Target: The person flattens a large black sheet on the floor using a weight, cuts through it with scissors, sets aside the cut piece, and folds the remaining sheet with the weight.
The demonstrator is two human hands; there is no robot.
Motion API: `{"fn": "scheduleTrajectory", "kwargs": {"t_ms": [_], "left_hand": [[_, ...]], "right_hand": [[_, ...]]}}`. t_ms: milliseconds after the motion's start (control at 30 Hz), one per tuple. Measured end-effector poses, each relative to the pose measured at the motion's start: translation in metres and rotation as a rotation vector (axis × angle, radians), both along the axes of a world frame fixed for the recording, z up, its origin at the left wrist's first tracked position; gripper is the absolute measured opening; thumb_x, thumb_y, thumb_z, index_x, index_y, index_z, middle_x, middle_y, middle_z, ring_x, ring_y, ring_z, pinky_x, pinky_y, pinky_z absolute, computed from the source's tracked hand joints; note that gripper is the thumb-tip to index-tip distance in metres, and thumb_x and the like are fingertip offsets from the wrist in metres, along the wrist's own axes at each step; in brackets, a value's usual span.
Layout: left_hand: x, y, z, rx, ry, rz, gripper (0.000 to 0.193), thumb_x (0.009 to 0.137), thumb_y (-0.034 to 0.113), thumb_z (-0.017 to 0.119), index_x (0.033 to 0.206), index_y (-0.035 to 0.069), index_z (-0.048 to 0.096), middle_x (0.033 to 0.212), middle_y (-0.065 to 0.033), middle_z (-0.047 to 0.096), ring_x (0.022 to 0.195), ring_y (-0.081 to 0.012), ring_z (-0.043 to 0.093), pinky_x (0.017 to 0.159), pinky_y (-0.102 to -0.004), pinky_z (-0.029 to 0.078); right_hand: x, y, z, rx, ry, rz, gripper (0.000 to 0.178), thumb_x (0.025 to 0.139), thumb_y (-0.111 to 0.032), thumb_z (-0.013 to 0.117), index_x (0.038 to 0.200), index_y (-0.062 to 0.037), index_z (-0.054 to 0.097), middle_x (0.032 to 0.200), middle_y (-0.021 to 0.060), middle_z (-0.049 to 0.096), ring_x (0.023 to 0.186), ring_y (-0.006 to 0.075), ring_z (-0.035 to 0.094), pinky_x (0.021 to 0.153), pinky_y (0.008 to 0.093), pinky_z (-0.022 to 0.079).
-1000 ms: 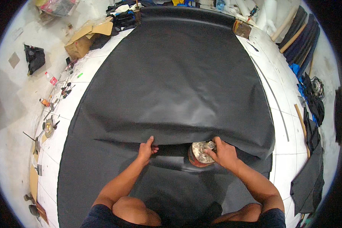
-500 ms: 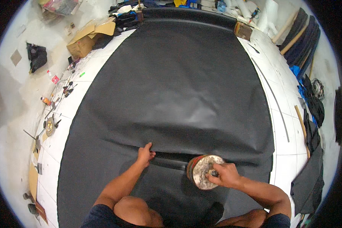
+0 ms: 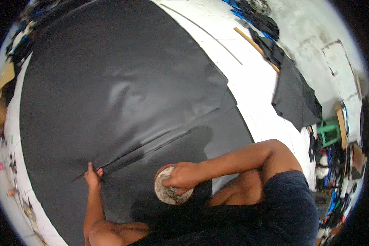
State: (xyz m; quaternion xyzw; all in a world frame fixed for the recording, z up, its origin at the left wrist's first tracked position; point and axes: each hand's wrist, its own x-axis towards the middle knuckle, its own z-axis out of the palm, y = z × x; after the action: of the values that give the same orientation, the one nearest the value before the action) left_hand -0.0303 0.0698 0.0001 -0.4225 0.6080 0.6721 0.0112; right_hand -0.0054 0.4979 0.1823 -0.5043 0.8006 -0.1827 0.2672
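Note:
A large black sheet (image 3: pixel 123 74), smooth and leather-like, spreads across the floor, with a raised fold (image 3: pixel 151 148) running across it. At the left end of that fold, my left hand (image 3: pixel 93 177) is closed on the upper layer's edge, thumb pointing up. My right hand (image 3: pixel 184 177) grips the top of a round tin can (image 3: pixel 162 189) with a stained whitish top and a reddish side. The fingers reach in at the middle of the top and hide what they grip there. The can is over the sheet, on my side of the fold.
White floor tiles (image 3: pixel 256 96) border the sheet on the right. Dark cloth (image 3: pixel 295 92) and a wooden stick (image 3: pixel 256 49) lie by the wall. A green stool (image 3: pixel 329 133) and clutter stand farther right. A cardboard box (image 3: pixel 0 112) and small items line the left.
My view has turned to the right. The can, held in my right hand, has moved from beside the fold back toward my body. My left hand stays at the fold's edge.

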Motion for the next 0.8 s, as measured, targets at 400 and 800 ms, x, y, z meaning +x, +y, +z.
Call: {"fn": "scheduleTrajectory", "kwargs": {"t_ms": [400,800], "left_hand": [[-0.001,-0.013,-0.008,0.096,0.007,0.013,0.043,0.096,0.036,0.061,0.106,-0.005,0.053,0.075,-0.0079,0.059,0.062,-0.0193,0.062,0.054,-0.0287,0.053],[0.015,0.002,-0.002,-0.094,-0.014,0.023,0.025,0.096,0.022,0.06,0.085,0.002,0.052,0.068,-0.0052,0.054,0.054,-0.0148,0.054,0.045,-0.0278,0.042]], "right_hand": [[-0.135,0.28,-0.103,0.442,-0.068,-1.675,0.081,0.087,-0.072,0.05,0.09,0.0076,0.067,0.082,0.0214,0.067,0.068,0.0299,0.068,0.072,0.0431,0.055],[-0.146,0.307,-0.174,-0.846,-0.186,-2.525,0.054,0.079,-0.039,0.08,0.103,0.0032,0.056,0.091,0.0147,0.059,0.064,0.0201,0.055,0.054,0.0325,0.046]]}}
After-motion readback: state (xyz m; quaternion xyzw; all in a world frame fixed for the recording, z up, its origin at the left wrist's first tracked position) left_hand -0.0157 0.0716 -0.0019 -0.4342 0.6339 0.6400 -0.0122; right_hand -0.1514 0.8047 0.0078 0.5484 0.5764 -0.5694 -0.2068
